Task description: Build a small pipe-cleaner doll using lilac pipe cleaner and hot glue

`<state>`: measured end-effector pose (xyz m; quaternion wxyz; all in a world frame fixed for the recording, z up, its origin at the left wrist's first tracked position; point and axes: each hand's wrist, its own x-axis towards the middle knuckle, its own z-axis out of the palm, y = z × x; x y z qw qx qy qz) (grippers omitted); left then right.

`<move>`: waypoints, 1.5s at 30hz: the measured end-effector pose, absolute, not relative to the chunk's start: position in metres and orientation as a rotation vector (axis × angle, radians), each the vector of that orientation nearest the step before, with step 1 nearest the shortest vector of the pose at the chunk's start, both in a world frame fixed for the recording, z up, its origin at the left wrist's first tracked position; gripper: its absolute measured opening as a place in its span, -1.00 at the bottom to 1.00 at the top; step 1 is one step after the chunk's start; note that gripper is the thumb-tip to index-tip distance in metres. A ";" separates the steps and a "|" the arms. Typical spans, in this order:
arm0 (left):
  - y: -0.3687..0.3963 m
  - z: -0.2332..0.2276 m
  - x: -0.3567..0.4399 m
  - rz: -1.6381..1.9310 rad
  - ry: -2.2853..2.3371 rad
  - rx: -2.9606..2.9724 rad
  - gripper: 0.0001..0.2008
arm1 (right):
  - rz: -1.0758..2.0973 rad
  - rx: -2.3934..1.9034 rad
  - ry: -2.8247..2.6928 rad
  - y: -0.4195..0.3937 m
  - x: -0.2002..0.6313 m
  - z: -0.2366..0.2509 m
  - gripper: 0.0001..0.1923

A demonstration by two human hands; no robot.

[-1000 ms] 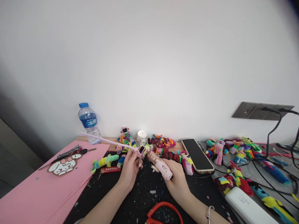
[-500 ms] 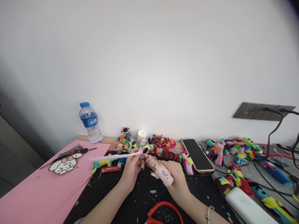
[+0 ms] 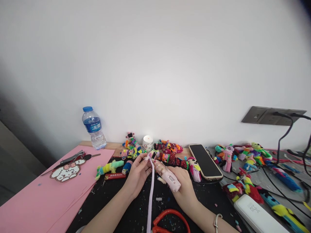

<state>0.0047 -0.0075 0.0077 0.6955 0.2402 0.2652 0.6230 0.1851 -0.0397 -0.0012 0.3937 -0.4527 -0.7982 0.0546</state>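
My left hand (image 3: 138,173) pinches one end of a pale lilac pipe cleaner (image 3: 151,194), whose long tail hangs down toward the front edge of the view. Closed around a pink hot glue gun (image 3: 170,180) is my right hand (image 3: 183,183). The gun's stained front end points up and left, close to my left fingertips. Just there a small multicoloured piece (image 3: 155,154) shows; whether my fingers touch it I cannot tell. Red-handled scissors (image 3: 171,212) lie below my hands, partly cut off by the frame.
Pipe-cleaner dolls (image 3: 172,158) lie behind my hands, and more (image 3: 250,158) are heaped at right among black cables. A phone (image 3: 206,161), a white power bank (image 3: 259,213), a paper cup (image 3: 147,143), a water bottle (image 3: 94,127) and pink paper (image 3: 48,200) surround the black mat (image 3: 109,197).
The pipe cleaner's free end has swung from pointing left to hanging down toward me. My left hand has turned slightly; my right hand with the glue gun stays nearly in place.
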 end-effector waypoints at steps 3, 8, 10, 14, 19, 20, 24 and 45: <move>-0.006 0.007 0.003 1.388 0.567 0.509 -0.78 | 0.169 -1.152 -2.027 -0.039 0.185 -0.002 -0.77; -0.005 0.007 0.001 1.362 0.538 0.465 -0.86 | 0.175 -1.153 -2.016 -0.040 0.186 -0.002 -0.77; -0.005 0.007 0.001 1.364 0.533 0.455 -0.88 | 0.179 -1.158 -2.015 -0.040 0.186 -0.002 -0.77; -0.005 0.006 0.001 1.374 0.547 0.463 -0.86 | 0.159 -1.152 -2.017 -0.040 0.185 -0.001 -0.78; -0.004 0.005 0.001 1.379 0.550 0.455 -0.86 | 0.152 -1.128 -2.018 -0.039 0.186 -0.002 -0.77; -0.005 0.005 0.001 1.378 0.549 0.451 -0.87 | 0.159 -1.125 -2.019 -0.039 0.186 -0.003 -0.77; -0.005 0.006 0.001 1.372 0.535 0.445 -0.87 | 0.203 -1.123 -2.023 -0.038 0.186 -0.002 -0.78; -0.005 0.007 0.000 1.363 0.540 0.443 -0.86 | 0.305 -1.135 -2.033 -0.039 0.187 -0.004 -0.84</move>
